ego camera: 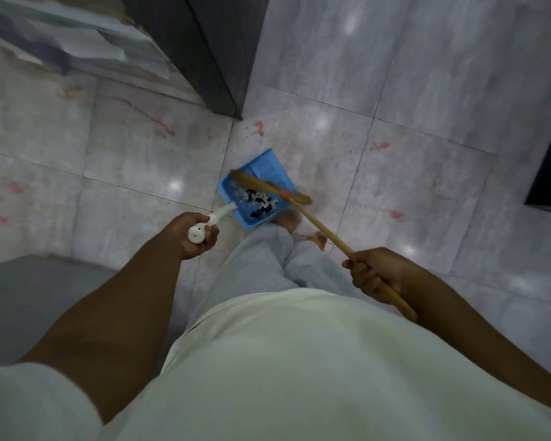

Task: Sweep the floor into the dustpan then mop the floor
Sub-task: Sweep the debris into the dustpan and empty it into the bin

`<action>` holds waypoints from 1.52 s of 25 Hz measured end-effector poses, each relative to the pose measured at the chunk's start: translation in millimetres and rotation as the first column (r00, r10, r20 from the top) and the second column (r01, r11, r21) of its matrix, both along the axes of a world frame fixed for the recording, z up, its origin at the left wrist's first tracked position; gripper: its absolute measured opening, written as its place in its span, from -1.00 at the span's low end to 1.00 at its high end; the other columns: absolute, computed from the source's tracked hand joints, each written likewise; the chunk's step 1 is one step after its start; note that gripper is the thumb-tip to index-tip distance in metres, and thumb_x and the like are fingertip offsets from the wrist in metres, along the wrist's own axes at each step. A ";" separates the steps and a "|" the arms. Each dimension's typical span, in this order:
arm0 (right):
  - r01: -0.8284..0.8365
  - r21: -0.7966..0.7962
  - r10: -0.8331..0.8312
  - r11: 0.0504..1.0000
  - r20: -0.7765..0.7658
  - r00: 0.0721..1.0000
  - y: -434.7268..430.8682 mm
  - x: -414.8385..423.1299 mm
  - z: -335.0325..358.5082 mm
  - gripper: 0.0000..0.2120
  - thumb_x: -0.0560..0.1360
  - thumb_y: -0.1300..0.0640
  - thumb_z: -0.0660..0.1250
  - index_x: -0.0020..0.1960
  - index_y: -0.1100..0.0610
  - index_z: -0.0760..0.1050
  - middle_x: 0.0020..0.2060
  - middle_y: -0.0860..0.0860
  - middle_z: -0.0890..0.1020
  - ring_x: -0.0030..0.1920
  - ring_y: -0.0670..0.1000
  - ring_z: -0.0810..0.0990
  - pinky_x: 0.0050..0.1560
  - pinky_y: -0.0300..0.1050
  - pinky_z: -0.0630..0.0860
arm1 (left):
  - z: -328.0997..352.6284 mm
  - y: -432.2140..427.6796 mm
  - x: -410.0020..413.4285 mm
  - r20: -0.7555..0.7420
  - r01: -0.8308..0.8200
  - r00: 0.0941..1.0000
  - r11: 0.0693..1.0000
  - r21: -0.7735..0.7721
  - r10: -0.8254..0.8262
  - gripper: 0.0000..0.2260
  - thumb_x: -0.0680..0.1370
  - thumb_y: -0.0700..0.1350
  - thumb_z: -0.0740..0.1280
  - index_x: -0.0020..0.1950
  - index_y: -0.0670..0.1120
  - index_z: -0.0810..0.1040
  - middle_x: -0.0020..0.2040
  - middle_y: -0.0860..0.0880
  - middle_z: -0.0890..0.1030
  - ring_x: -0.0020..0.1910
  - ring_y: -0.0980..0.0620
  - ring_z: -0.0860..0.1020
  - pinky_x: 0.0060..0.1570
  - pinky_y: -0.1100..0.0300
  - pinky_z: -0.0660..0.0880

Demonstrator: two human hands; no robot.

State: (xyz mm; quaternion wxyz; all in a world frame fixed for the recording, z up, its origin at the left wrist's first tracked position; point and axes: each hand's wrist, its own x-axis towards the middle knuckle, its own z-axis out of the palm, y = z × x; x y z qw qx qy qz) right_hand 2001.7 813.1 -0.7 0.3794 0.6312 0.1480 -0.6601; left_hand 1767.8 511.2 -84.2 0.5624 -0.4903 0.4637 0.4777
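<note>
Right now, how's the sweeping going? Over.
Left hand grips white handle of blue plastic dustpan. Right hand grips wooden-handled broom, bristles across dustpan. Scraps inside. Red stains on floor.

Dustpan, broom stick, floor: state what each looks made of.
Dustpan: probably plastic, by its uniform bright blue and smooth moulded walls. Broom stick: looks like wood or bamboo, tan and matte. Floor: polished stone or ceramic tiles, with grey veining, thin joint lines and glossy light reflections.
</note>
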 end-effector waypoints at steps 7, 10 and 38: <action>0.032 0.092 -0.032 0.995 -0.002 0.999 43.8 43.4 46.4 -0.84 0.63 0.13 0.10 -0.06 0.17 0.38 -0.52 -0.04 0.28 -0.64 -0.12 0.20 -0.74 -0.32 0.16 | 7.3 -19.1 8.1 -0.009 -0.071 0.997 0.997 -0.003 0.071 -0.68 0.59 -0.19 0.13 0.32 -0.24 0.27 -0.28 -0.15 0.44 -0.55 0.06 0.47 -0.58 0.35 0.44; 0.059 0.138 -0.057 0.989 -0.015 0.998 56.3 37.6 47.4 -0.83 0.63 0.13 0.09 -0.08 0.18 0.37 -0.54 -0.04 0.30 -0.65 -0.12 0.23 -0.75 -0.32 0.17 | 18.5 -37.9 19.9 -0.018 -0.132 0.991 0.991 -0.008 0.132 -0.70 0.60 -0.18 0.12 0.31 -0.25 0.26 -0.26 -0.15 0.42 -0.58 0.05 0.46 -0.60 0.35 0.43; -0.438 0.197 0.472 0.877 -0.184 0.863 31.6 -40.0 60.0 -0.75 0.64 0.14 0.06 -0.15 0.19 0.38 -0.57 -0.04 0.31 -0.67 -0.12 0.24 -0.73 -0.37 0.14 | 70.4 -139.1 261.1 -0.143 -0.797 0.590 0.601 0.052 0.795 -0.75 0.60 -0.19 0.08 0.21 -0.31 0.29 -0.41 -0.14 0.41 -0.60 0.09 0.40 -0.64 0.34 0.40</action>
